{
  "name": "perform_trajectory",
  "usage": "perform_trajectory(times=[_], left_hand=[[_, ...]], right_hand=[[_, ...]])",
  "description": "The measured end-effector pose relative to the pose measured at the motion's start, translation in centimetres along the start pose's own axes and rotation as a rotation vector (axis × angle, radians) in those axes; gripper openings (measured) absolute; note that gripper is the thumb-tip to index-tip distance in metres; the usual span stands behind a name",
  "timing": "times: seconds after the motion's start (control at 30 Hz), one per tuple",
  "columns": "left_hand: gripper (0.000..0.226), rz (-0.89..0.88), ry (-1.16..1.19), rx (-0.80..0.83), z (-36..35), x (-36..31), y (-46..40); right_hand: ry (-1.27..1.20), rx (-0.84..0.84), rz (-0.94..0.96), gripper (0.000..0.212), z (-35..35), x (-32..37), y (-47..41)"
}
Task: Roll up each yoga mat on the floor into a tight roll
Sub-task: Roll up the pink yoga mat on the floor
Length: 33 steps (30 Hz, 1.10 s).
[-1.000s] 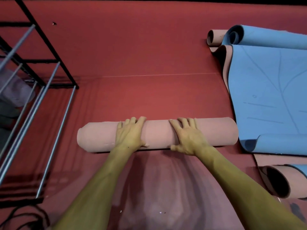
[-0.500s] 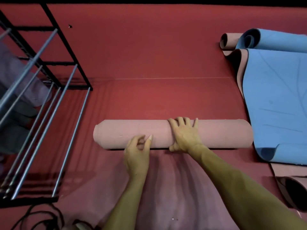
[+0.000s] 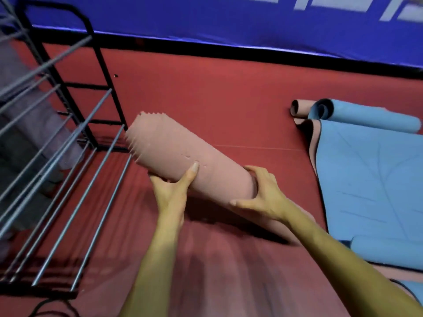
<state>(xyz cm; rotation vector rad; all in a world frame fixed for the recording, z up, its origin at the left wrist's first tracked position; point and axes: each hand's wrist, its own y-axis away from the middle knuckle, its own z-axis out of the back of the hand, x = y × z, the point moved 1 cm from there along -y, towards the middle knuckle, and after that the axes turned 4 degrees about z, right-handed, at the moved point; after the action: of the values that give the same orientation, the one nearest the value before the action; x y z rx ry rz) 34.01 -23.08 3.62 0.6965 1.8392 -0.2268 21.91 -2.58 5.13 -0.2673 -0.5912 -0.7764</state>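
The left hand (image 3: 170, 191) grips the pink mat roll (image 3: 190, 165) from below near its middle, with the thumb up the side and the fingers curled under it. The right hand (image 3: 265, 197) grips the near end of the same roll, fingers wrapped round the top and thumb along the bottom. So both grips are closed on the roll. The roll is up in the air, off the red floor (image 3: 217, 99), and it tilts, with the far end higher and pointing toward the black rack (image 3: 68, 85) at the left. The far end looks jagged, but the picture is blurry there, so I cannot tell if the layers are even. A mat like this is soft and squashy and probably light, yet a bit long and floppy, so two hands far apart feel right. It wants to spring open, I think, so one hand should press on the loose edge. I cannot see where that edge is. It does not look slippery or easy to break. On the floor at the right edge lies a blue mat (image 3: 366, 179), mostly flat, with curls at its near and far ends. It is not rolled up yet. Just behind it a small pink roll (image 3: 299, 108) peeks out. A blue wall (image 3: 229, 21) stands farthest back.
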Motion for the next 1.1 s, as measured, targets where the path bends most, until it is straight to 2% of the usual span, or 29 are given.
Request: perform_trajectory(times=[0.13,0.23,0.37,0.43,0.5,0.6,0.7,0.87,1.0,1.1], left_hand=[[0.106,-0.31,-0.193,0.249,-6.4,-8.3,3.6],[0.126,-0.492,-0.335,0.428,-10.7,-15.0,7.2],[0.156,-0.611,-0.529,0.605,-12.7,-22.9,10.3],[0.162,-0.636,-0.644,0.685,-12.5,-26.5,11.5],[0.156,-0.698,-0.742,0.736,-11.6,-28.5,12.5],[0.133,-0.821,-0.959,0.838,-9.9,-27.1,12.9],[0.115,-0.782,-1.032,0.85,-8.7,-25.1,12.7],[0.114,-0.675,-1.099,0.805,-9.2,-25.4,12.5],[0.115,-0.739,-1.108,0.773,-8.5,-25.2,13.2],[0.113,-0.808,-1.149,0.71,-9.4,-27.6,13.6]], right_hand=[[-0.498,-0.236,0.19,0.084,10.4,9.6,0.8],[-0.603,-0.421,0.299,0.072,18.2,16.6,2.8],[-0.568,-0.516,0.367,0.075,23.8,20.4,7.1],[-0.566,-0.534,0.373,0.08,24.7,21.5,8.8],[-0.488,-0.511,0.374,0.09,24.4,22.2,9.8],[-0.189,-0.382,0.418,0.086,21.5,21.6,10.8],[-0.041,-0.32,0.409,0.089,19.1,20.3,11.7],[-0.067,-0.384,0.318,0.088,18.3,20.6,11.4],[-0.036,-0.455,0.338,0.089,17.8,20.7,11.8],[-0.05,-0.555,0.366,0.085,19.4,21.5,12.1]])
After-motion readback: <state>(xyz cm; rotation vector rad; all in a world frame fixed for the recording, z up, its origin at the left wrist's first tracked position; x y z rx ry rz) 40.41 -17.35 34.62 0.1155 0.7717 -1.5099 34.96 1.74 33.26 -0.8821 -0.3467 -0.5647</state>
